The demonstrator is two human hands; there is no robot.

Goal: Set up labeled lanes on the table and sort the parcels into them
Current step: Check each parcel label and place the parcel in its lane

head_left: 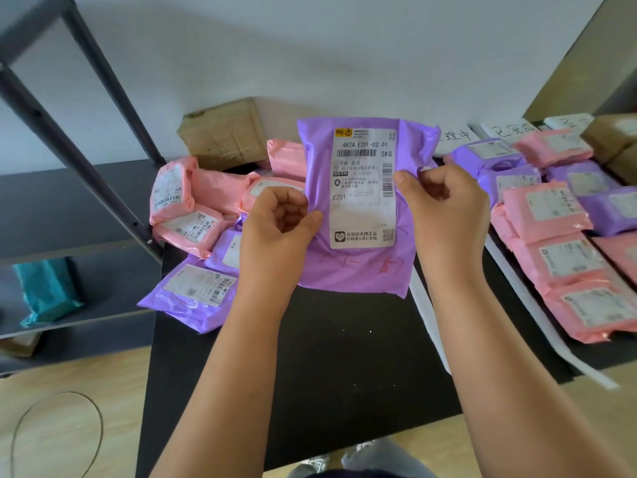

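I hold a purple parcel (362, 267) upright above the black table (331, 357), its white shipping label facing me. My left hand (279, 232) pinches its left edge and my right hand (444, 208) pinches its right edge. An unsorted heap of pink and purple parcels (196, 229) lies at the table's left. On the right, pink and purple parcels (558, 243) lie in rows split by white tape strips (427, 315). White paper lane labels (510, 132) with handwriting sit at the far edge.
A brown cardboard box (224, 132) stands behind the left heap, and more brown boxes (613, 139) sit at the far right. A dark metal shelf (69, 201) on the left holds a teal parcel (44, 291). A cord loops on the wooden floor (69, 426).
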